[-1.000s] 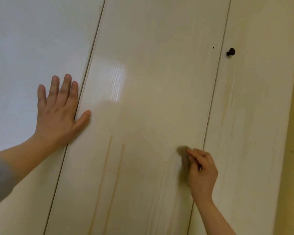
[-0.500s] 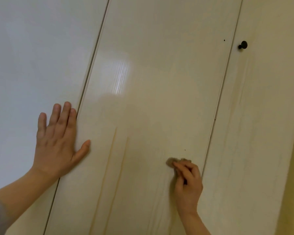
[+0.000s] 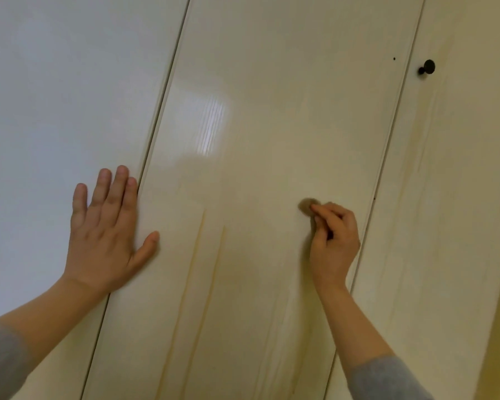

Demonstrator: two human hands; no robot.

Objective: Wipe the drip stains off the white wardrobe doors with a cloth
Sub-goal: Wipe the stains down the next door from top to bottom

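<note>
Right hand (image 3: 334, 243) with cloth (image 3: 309, 204); door edge (image 3: 388, 140) just beside

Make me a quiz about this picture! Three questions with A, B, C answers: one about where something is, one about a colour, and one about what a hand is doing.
1. Which door is the cloth pressed on?
A) the left door
B) the middle door
C) the right door

2. What colour are the sleeves?
A) red
B) grey
C) green

3. How does the left hand lie?
A) flat, with straight fingers
B) curled into a fist
C) wrapped round the knob

Answers:
1 B: the right hand pinches the cloth against the middle door.
2 B: grey fabric shows on both forearms at the lower corners.
3 A: its palm and straight fingers rest flat against the wardrobe.
</note>
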